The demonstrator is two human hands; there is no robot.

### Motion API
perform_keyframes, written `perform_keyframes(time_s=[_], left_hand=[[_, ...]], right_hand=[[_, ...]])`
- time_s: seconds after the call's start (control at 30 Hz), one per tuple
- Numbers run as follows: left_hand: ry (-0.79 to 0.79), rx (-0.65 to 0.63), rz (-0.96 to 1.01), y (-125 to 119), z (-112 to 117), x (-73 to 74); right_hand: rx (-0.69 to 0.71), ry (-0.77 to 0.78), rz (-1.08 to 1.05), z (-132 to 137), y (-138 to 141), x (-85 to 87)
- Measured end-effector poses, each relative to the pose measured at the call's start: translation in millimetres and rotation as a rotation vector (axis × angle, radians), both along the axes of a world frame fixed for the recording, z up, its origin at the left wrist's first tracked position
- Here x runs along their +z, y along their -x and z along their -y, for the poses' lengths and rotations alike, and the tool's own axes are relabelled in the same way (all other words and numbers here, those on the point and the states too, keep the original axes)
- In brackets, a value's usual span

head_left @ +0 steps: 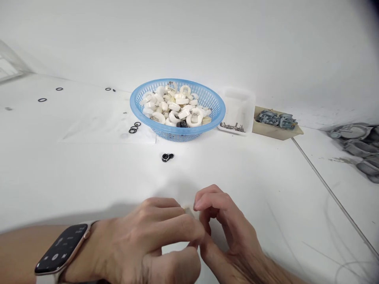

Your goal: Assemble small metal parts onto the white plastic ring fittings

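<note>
My left hand (154,232), with a watch on the wrist, is closed with its fingers bent inward. A small whitish piece (188,212) shows between my two hands, mostly covered by the fingers, so its full shape is hidden. My right hand (227,228) curls around from the other side, its thumb close against the left fingertips. Beyond the hands, a small black part with a ring on it (167,157) lies on the white table (124,173). Behind that stands a blue plastic basket (177,129) heaped with white carburetor floats (179,104).
Right of the basket are a white tray (238,96) with thin metal pins and a beige box (271,132) holding metal carburetor bodies. Grey metal parts (359,148) lie at the far right. Black O-rings (134,128) are scattered at left, some beside a clear plastic sheet (91,132).
</note>
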State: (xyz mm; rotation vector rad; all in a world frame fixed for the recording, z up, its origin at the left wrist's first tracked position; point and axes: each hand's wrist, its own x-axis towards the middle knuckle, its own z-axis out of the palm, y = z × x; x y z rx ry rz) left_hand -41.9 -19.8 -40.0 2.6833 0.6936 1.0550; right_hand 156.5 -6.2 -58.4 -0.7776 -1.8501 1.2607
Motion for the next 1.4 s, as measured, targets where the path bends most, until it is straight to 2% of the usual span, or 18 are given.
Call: perform_keyframes(time_s=[0.23,0.5,0.73,0.93,1.23,1.4], left_hand=[[0.147,-0.005,-0.020,-0.5,0.8,-0.8],[0.097,-0.027,-0.002,-0.4,-0.8,-2.2],[0.097,-0.062,0.046,-2.6,-0.9,-2.8],[0.209,-0.100,0.030,-5.6,-2.6,-0.6],[0.193,-0.074,0.016,-7.6,-2.5,5.7],[0.233,-0.128,0.027,-5.7,-4.3,3.8]], right_hand=[[-0.010,-0.049,-0.013,-1.4,2.6,1.7],[-0.012,-0.096,0.009,-4.2,3.1,6.7],[0.027,-0.065,-0.007,-3.9,1.0,0.6],[0.037,-0.064,-0.006,-3.6,-1.6,-1.7],[0.082,-0.082,0.018,-1.8,-2.4,-1.5],[0.108,-0.089,0.031,-3.4,-3.7,-0.9]])
